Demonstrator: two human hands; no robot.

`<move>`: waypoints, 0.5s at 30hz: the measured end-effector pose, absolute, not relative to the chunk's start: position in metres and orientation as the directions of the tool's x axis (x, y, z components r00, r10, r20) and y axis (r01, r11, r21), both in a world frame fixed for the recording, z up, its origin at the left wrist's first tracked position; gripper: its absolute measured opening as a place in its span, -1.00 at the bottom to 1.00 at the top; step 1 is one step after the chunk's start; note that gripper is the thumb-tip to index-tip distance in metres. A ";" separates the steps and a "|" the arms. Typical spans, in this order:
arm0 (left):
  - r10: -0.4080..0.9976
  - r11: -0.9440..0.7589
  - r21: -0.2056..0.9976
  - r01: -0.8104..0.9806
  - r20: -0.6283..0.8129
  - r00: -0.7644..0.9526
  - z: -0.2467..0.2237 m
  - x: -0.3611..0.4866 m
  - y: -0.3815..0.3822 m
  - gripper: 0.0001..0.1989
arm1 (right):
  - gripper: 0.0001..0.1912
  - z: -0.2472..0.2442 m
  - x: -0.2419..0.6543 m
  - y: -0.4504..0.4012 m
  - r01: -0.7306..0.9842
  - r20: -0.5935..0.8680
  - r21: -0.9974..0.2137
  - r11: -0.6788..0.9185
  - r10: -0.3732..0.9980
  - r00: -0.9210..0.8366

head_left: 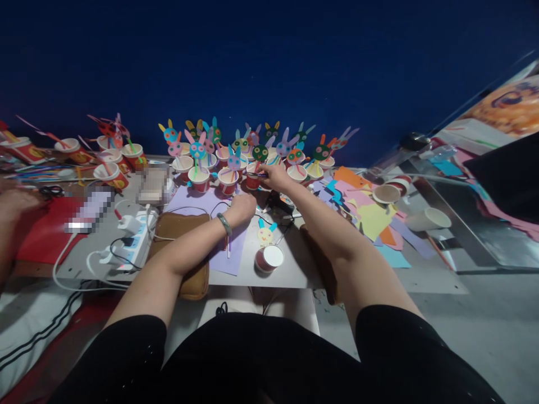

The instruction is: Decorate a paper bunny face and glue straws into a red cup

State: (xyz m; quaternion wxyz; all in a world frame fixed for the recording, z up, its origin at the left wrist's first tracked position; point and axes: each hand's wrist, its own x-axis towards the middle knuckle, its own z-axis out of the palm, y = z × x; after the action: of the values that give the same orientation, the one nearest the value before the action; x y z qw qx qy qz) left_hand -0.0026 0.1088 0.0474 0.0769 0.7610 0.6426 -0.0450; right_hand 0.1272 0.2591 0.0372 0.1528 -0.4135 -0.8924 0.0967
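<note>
My right hand (277, 177) reaches to a red-and-white paper cup (252, 179) in the front of a group of cups. Its fingers are pinched around a thin dark object at the cup's side, too small to name. Over the sheet of purple paper (227, 264), my left hand (242, 210) is closed, its fingertips hidden. Paper rabbit heads (197, 149) on sticks stand in several cups. A pale yellow rabbit head with blue ears (265, 232) lies flat on the table, just behind a paper cup (270, 258) whose white end faces me.
Paper scraps (377, 216) and loose cups (386, 193) lie on the right. At left are a power strip (133, 241) with cables, a phone (90, 207), more decorated cups (112, 174) and another person's hand (17, 205). Brown pads (181, 247) sit along the table edge.
</note>
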 end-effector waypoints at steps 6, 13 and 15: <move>0.968 -0.179 0.070 0.981 -0.167 0.188 0.046 -0.008 0.104 -0.64 | -0.57 0.040 0.133 0.253 0.706 0.187 -0.343 0.619 0.782 -0.594; 0.966 -0.169 0.067 0.983 -0.187 0.178 0.056 -0.015 0.085 -0.71 | -0.54 0.040 0.146 0.237 0.706 0.196 -0.374 0.601 0.795 -0.574; 0.964 -0.179 0.068 0.982 -0.188 0.189 0.059 -0.017 0.078 -0.71 | -0.54 0.039 0.148 0.233 0.707 0.194 -0.371 0.602 0.795 -0.575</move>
State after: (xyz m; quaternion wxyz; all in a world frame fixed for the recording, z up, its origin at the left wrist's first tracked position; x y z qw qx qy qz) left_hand -0.0169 0.0777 0.0587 0.0867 0.7661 0.6348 -0.0512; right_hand 0.1479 0.2330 0.0387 0.1722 -0.4273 -0.8784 0.1273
